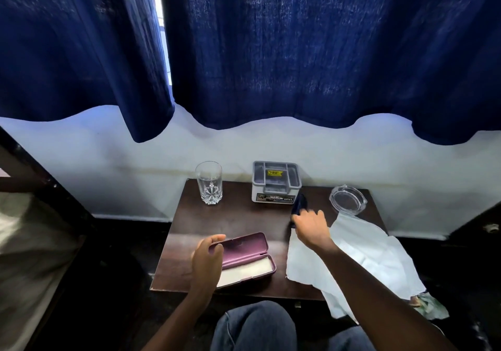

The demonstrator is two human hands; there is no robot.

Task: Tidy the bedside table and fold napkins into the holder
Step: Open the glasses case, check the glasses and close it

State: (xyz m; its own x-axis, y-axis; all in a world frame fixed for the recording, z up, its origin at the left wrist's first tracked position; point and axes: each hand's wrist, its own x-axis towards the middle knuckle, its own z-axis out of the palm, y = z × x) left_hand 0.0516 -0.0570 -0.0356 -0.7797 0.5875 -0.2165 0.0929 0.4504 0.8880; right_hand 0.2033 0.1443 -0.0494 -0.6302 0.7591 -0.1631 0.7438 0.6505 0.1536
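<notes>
Napkins (374,258) lying loose on the bedside table (230,217), both hands busy with other stuff

The grey plastic holder (276,181) is a boxy thing with open compartments. The crumpled white paper napkins sit in front of it and to its right, under the right forearm, and spill off the table edge. The right hand (311,227) is just in front-right of the holder, fingers curled round a small dark blue object (299,204); can't tell what it is. The left hand (207,258) is front-left of the holder, gripping the end of an open purple hard-shell glasses case (244,258) with a pale lining. There's a cut-glass tumbler (209,182) left of the holder and a round clear glass ashtray (347,197) to its right. The tabletop is dark wood.
</notes>
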